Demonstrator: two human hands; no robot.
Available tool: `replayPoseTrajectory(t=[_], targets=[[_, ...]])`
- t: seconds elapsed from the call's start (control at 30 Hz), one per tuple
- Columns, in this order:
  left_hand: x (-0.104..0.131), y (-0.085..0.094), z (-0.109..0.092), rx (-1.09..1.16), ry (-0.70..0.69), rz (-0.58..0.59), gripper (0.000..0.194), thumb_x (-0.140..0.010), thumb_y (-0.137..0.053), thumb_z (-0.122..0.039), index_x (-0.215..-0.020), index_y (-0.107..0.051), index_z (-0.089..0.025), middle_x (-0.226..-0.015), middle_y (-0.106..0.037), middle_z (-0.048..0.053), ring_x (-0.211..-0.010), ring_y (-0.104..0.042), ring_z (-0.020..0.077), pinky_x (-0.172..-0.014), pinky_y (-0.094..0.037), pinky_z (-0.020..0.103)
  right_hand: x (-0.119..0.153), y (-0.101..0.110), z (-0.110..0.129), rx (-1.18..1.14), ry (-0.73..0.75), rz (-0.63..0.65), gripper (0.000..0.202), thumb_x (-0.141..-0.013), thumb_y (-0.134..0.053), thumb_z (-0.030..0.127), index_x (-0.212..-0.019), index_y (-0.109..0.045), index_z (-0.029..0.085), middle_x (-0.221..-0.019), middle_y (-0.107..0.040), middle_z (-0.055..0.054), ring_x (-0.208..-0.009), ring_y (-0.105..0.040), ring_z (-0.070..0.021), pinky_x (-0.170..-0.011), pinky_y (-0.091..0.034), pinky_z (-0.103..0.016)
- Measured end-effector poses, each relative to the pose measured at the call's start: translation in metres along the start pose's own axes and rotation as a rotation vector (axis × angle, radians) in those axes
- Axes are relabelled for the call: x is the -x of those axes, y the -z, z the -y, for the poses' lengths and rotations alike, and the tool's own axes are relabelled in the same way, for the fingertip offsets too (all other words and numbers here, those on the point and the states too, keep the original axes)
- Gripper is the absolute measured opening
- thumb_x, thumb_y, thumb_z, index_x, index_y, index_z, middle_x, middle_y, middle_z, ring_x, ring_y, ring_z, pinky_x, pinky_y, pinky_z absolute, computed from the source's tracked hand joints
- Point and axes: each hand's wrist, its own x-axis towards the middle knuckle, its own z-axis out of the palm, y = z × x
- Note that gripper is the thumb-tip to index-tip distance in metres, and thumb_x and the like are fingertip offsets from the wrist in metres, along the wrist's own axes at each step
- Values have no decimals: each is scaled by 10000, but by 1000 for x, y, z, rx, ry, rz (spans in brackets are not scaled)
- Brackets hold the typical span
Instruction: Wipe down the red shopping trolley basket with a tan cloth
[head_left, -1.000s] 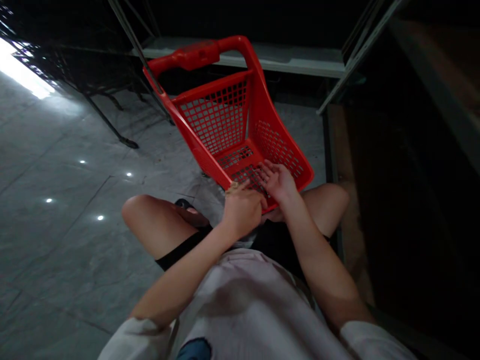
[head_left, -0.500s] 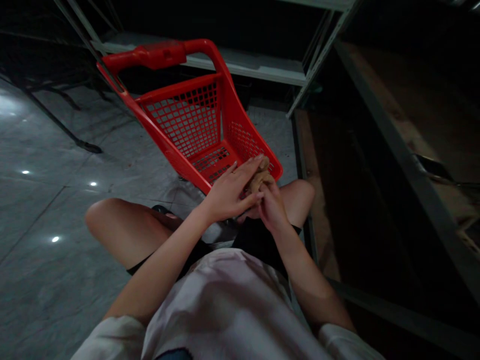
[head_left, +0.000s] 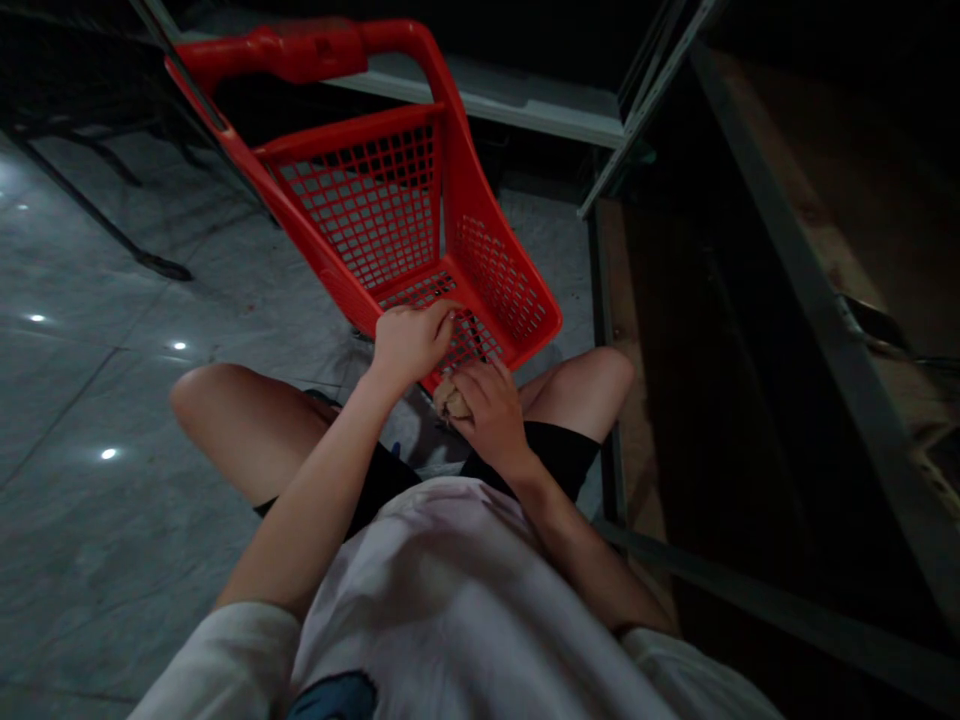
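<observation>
A red plastic shopping cart (head_left: 499, 235) with grid walls stands in front of my knees. My right hand (head_left: 491, 405) has its fingers closed round a crumpled tan cloth (head_left: 452, 400) near the cart's lower rim. My left hand (head_left: 412, 340) is over the cart's near left rim, fingers curled and pressed together, apart from my right hand. Whatever the left fingers pinch, if anything, is too small to tell.
Wooden shelving with a dark metal frame (head_left: 817, 270) runs along the right, with a phone-like object (head_left: 874, 325) on it. A white metal rack (head_left: 540, 115) stands behind the cart. A dark metal leg (head_left: 97, 215) rests on the tiled floor at left.
My hands have moved apart. The left went left to the cart's rim; the right moved left and slightly down with the cloth. The cart and surroundings sit higher in view.
</observation>
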Motion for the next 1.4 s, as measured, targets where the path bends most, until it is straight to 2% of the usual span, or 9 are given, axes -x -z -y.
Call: replayPoseTrajectory(t=[0.1, 0.3, 0.4, 0.6, 0.7, 0.83, 1.03, 1.3, 1.4], targets=[[2, 5, 8, -8, -29, 72, 423, -1024, -418, -408, -1276, -748, -329, -871, -800, 79, -823, -743, 292, -691, -453, 355, -7, 23, -46, -28, 0, 24, 373, -841, -640, 222, -1209, -698, 252, -1283, -706, -94, -1355, -537, -324, -1254, -304, -568], [2, -2, 12, 22, -108, 81, 425, -988, -451, -429, -1265, -761, -340, -811, -784, 73, -810, -729, 278, -703, -442, 356, -44, 55, -136, -172, -160, -200, 352, -777, -595, 178, -1089, -714, 289, -1328, -691, -46, -1346, -523, -305, -1284, -217, -587], [-3, -7, 12, 32, -131, 52, 425, -968, -456, -426, -1220, -784, -328, -794, -774, 80, -814, -717, 286, -734, -452, 377, -54, 42, -125, -187, -166, -201, 374, -751, -549, 147, -1053, -710, 297, -1321, -693, -31, -1342, -517, -283, -1257, -281, -561], [-10, -3, 30, 4, -151, 43, 465, -973, -427, -474, -1017, -829, -246, -854, -791, 110, -838, -712, 290, -790, -454, 408, -44, -12, -29, 35, -90, -16, 323, -848, -570, 188, -1138, -708, 220, -1145, -745, -104, -1149, -616, -295, -1186, -341, -502], [-7, 3, 50, -29, -186, 53, 566, -1002, -359, -494, -808, -800, -197, -817, -777, 134, -836, -708, 287, -831, -461, 429, -46, -22, -7, 81, 28, 91, 282, -904, -595, 243, -1160, -708, 213, -1127, -748, -117, -1109, -623, -293, -1132, -379, -465], [1, 8, 74, -72, -287, 76, 543, -998, -354, -429, -710, -748, -191, -771, -757, 124, -821, -695, 261, -929, -464, 452, -57, -6, -45, 44, 184, 185, 315, -906, -625, 247, -1211, -694, 211, -1271, -725, -132, -1268, -581, -300, -1146, -364, -479], [20, 6, 82, -5, -287, -61, 454, -989, -406, -348, -673, -706, -219, -780, -769, 81, -882, -662, 247, -964, -437, 481, -79, 29, -132, -131, 47, -10, 408, -844, -588, 144, -1210, -694, 289, -1554, -567, -58, -1581, -260, -317, -1233, -213, -646], [29, -1, 92, 124, -468, -178, 361, -974, -480, -297, -662, -640, -213, -690, -721, 20, -782, -648, 183, -918, -377, 434, -157, 4, -141, -177, 154, 97, 743, -785, -439, 46, -1481, -554, 278, -1756, -199, -51, -1635, -137, -224, -1306, -197, -579], [29, -1, 99, 158, -505, -209, 331, -996, -463, -295, -731, -644, -214, -733, -725, 14, -826, -649, 182, -944, -346, 437, -201, -8, -138, -191, 82, 107, 806, -804, -464, 87, -1592, -412, 247, -1762, -137, -122, -1579, -317, -249, -1257, -332, -546]])
